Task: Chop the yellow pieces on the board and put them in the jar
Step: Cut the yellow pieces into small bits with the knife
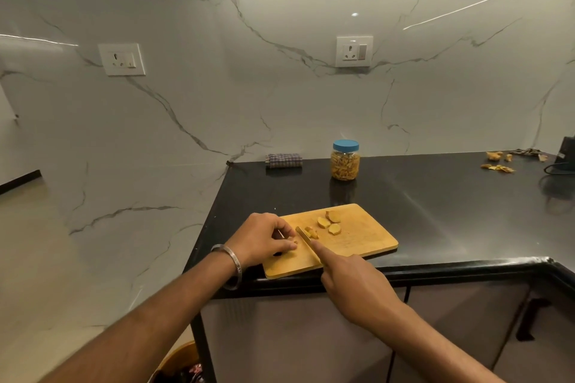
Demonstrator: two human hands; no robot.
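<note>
A wooden cutting board [361, 236] lies at the near left corner of the black counter. Several yellow pieces [329, 222] sit near its far edge. My right hand [351, 283] grips a knife [306, 238], forefinger stretched along the blade's back, the blade resting on the board beside small cut bits. My left hand [264, 238] has its fingers curled over a small yellow piece just left of the blade. A clear jar [345, 162] with a blue lid, full of yellow strips, stands behind the board, lid on.
A folded checked cloth [283, 160] lies by the wall left of the jar. Peel scraps [497, 163] are scattered at the far right, near a dark appliance and cable [563, 162]. The counter edge [214, 227] drops off left of the board.
</note>
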